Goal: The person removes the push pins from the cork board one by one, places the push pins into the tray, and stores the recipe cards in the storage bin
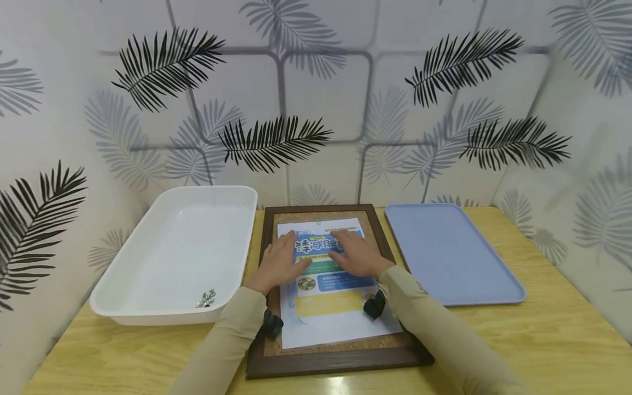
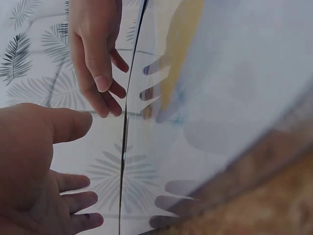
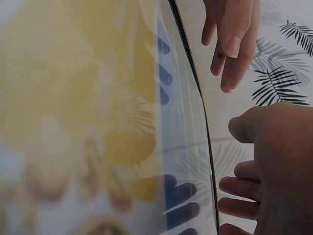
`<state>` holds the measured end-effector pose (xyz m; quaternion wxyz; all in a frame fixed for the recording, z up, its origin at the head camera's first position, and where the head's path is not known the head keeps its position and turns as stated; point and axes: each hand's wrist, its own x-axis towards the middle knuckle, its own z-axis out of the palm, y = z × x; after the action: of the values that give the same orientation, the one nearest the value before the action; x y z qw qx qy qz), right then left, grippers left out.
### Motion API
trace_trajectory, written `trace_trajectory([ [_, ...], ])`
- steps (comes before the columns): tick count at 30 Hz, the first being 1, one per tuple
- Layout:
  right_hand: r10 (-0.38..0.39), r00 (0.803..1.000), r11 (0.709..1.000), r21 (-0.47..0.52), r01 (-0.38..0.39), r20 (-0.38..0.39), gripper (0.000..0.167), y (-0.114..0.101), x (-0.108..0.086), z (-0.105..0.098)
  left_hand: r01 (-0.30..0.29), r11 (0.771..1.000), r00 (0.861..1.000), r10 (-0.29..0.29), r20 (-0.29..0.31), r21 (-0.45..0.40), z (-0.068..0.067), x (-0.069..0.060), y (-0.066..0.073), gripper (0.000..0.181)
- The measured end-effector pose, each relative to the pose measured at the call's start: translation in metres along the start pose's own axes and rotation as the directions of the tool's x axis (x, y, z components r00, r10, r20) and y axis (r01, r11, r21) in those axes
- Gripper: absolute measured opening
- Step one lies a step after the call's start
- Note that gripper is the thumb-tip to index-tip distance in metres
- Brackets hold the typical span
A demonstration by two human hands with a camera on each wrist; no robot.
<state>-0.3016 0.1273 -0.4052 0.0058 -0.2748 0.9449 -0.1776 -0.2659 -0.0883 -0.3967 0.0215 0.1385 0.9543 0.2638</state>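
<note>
A printed poster point(image 1: 340, 323) with blue, green and yellow blocks lies on a cork board with a dark brown frame point(image 1: 340, 362). Over its upper left part is my left hand point(image 1: 278, 263), fingers extended and thumb spread. My right hand point(image 1: 359, 253) hovers over the upper right part in much the same way. Both wrist views show a gap between the fingers and the glossy surface, which mirrors them. The left wrist view has my left hand point(image 2: 29, 166) at its edge; the right wrist view has my right hand point(image 3: 279, 166). Neither holds anything.
To the left stands a white tray point(image 1: 168, 258) with raised walls and several small shiny pieces point(image 1: 207, 298) near its front corner. A flat blue tray point(image 1: 449, 252) lies on the right. All rest on a wooden table point(image 1: 553, 340) against a leaf-patterned backdrop.
</note>
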Motion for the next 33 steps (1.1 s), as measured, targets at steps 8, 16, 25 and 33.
trace_trajectory([
  [8,0.015,1.000,0.999,0.046,-0.014,-0.017,0.051,0.003,0.020,0.003,-0.022,1.000,1.000,0.022,0.011,0.003,0.001,0.012,-0.004,0.067],
  [16,0.123,0.990,0.984,0.137,-0.112,-0.073,0.045,0.010,0.043,0.007,0.035,0.999,0.998,-0.036,0.059,0.014,0.008,0.023,-0.003,0.071],
  [25,0.181,0.983,0.971,0.165,-0.172,-0.041,0.039,0.014,0.065,0.014,0.065,0.998,0.997,-0.064,0.045,-0.011,0.015,0.032,-0.008,0.075],
  [33,0.195,0.980,0.972,0.140,-0.187,-0.043,0.034,0.021,0.083,0.019,0.081,0.995,0.997,-0.080,0.017,-0.051,0.027,0.044,-0.016,0.080],
])
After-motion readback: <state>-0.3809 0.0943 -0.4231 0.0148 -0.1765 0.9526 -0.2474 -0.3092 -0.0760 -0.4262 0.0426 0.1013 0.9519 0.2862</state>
